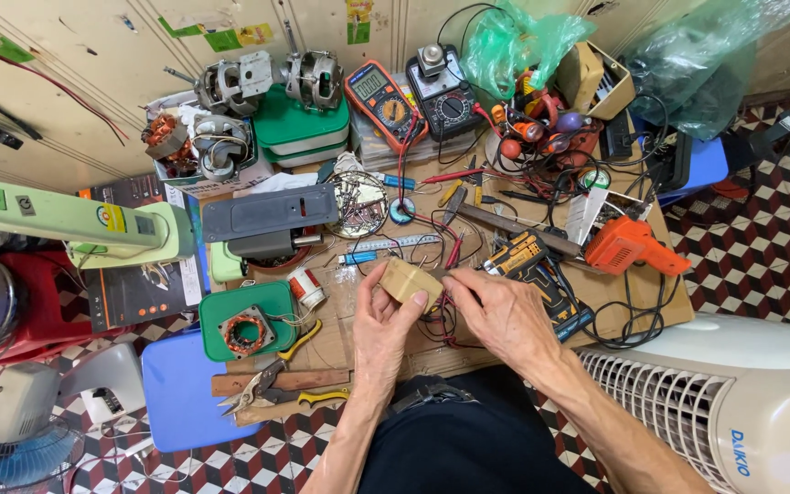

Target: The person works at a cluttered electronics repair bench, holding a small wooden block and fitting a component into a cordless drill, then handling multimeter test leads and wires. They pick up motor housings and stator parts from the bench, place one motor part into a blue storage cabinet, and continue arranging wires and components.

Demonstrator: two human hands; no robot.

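Left hand (378, 322) and right hand (496, 311) are closed on a small tan rectangular block (406, 279); thin attached wires (445, 316) could be snagged on the cluttered bench (340, 352).

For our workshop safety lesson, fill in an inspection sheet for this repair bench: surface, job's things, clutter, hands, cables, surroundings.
Surface: brown board on the floor, mostly covered.
Job's things: small tan block held over the board.
Clutter: two meters, orange drill, pliers, green tray with a motor part, motor parts.
Hands: left hand grips the block; right hand touches it from the side.
Cables: red and black wires tangled across the board.
Surroundings: checkered floor tiles, white fan, green bags.
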